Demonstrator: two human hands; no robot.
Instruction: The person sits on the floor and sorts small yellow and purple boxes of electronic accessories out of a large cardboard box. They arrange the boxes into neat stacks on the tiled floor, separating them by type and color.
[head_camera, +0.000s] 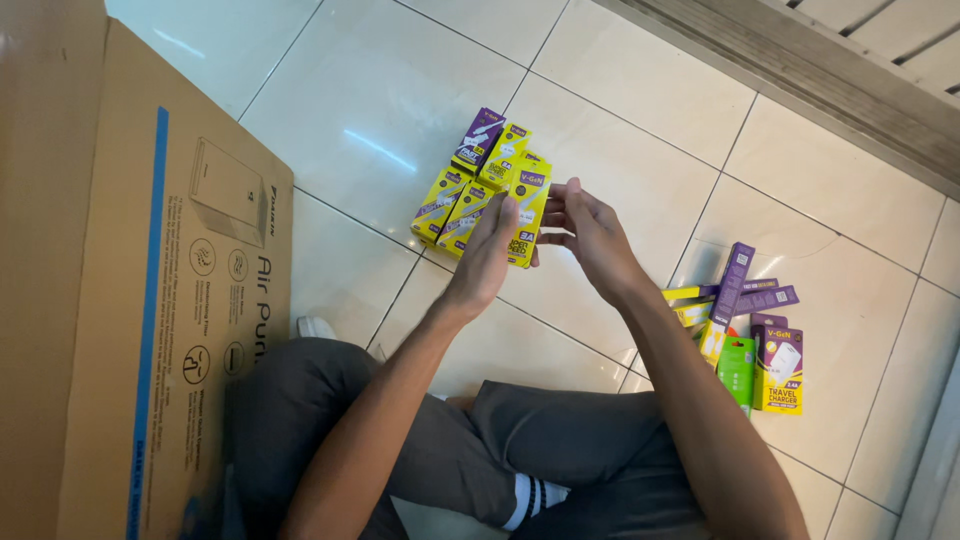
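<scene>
Above the tiled floor, the left hand and right hand grasp a yellow box between them. Just beyond lies a cluster of yellow and purple boxes. A second pile of boxes sits by the right forearm, and a big cardboard carton stands at the left.
</scene>
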